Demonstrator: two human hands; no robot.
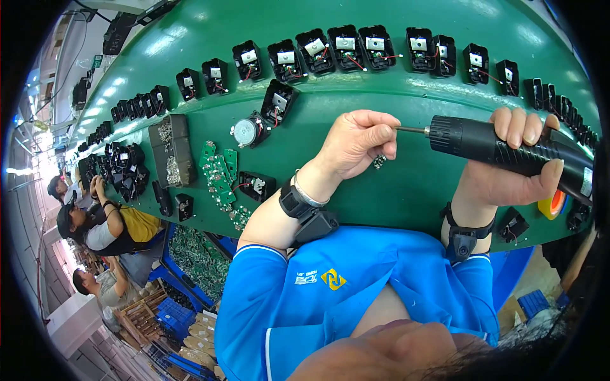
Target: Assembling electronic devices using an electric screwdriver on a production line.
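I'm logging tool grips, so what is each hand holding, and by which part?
The right hand holds a black power screwdriver around its body. The left hand is at the tip of the bit; whether it grips anything there cannot be told.

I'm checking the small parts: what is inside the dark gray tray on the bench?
Small silvery pieces lie inside the dark gray tray. The upper ones cover whatever is beneath, which cannot be seen.
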